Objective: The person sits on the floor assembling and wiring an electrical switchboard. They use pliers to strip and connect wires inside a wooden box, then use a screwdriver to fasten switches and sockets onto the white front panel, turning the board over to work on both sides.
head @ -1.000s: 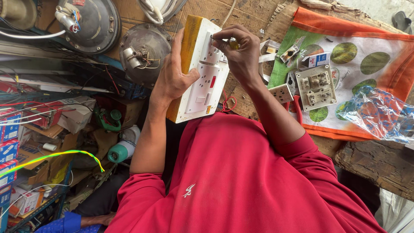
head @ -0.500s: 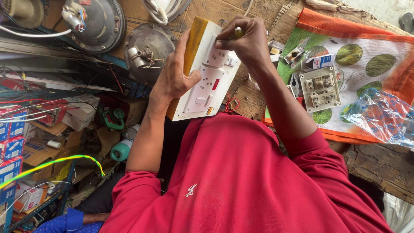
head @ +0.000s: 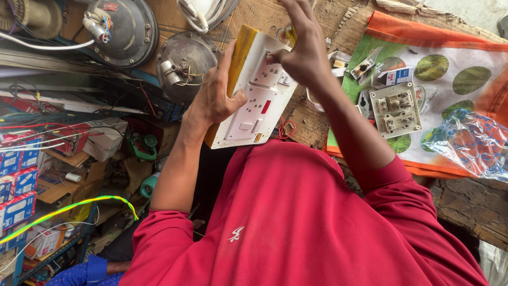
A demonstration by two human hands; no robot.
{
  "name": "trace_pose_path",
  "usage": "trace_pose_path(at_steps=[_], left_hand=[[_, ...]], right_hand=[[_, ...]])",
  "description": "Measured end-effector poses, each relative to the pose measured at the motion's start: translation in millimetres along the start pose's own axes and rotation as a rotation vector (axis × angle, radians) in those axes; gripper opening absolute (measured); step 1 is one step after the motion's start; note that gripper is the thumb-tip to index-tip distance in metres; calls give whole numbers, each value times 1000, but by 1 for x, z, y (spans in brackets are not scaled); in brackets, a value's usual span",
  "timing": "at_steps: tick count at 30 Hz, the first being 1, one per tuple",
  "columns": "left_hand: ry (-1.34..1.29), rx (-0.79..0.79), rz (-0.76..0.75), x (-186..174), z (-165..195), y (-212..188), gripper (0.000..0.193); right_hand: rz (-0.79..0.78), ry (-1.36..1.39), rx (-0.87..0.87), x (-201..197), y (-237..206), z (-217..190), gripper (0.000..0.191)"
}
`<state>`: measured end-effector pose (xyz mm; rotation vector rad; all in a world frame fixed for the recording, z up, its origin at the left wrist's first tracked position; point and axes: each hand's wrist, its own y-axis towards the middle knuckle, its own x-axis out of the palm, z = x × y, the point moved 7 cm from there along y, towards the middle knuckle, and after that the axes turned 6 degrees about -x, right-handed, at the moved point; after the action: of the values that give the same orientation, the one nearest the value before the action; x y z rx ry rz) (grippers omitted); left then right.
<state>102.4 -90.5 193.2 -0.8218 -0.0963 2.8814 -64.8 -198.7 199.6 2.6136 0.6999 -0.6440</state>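
Right hand (head: 304, 50) now sits higher on the switchboard (head: 254, 95), near its far edge. Board is tilted slightly more to the right.

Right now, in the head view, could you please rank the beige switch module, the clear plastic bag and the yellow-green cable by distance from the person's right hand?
1. The beige switch module, on the printed cloth just right of the right hand.
2. The clear plastic bag, farther right, at the cloth's edge.
3. The yellow-green cable, far away at lower left, beside the shelves.
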Motion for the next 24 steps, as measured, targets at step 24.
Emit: trace_pose_path(at_steps=[24], left_hand=[[-158,-25,30,-9,-8,-4,92]], right_hand=[[111,43,-157,16,-52,-17,45]])
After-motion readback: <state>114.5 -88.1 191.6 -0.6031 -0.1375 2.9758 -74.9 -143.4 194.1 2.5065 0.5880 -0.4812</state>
